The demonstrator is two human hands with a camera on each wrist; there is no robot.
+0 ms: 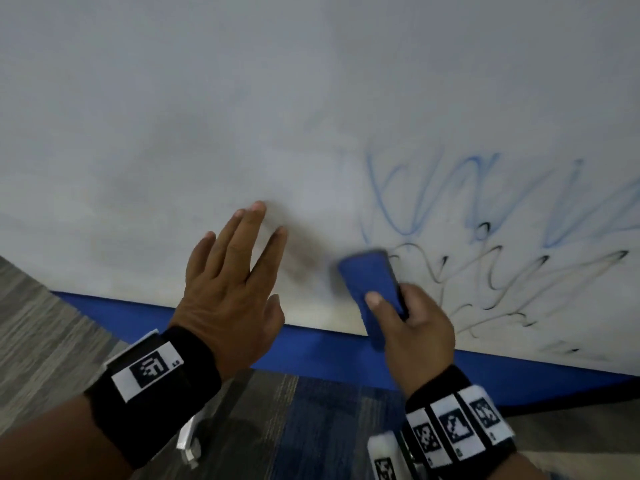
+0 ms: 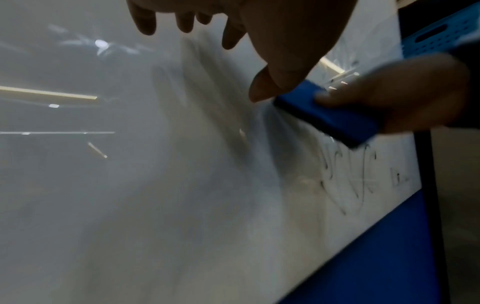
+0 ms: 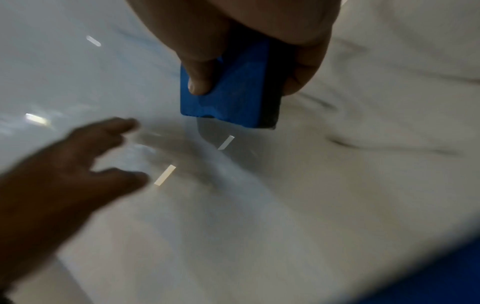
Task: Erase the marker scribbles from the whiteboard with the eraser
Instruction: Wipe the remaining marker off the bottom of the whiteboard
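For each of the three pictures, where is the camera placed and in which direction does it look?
Head: on the head, looking down at the whiteboard; left hand, right hand, both wristbands show.
Left wrist: looks along spread fingers across the board.
Right wrist: looks along the hand gripping the eraser.
Shared: all three show the eraser, the board and both hands.

We saw the eraser (image 1: 372, 282) smeared by motion blur, its lower end hidden inside the right hand (image 1: 414, 327). The scribbles (image 1: 502, 237) ran off the head view's right edge.
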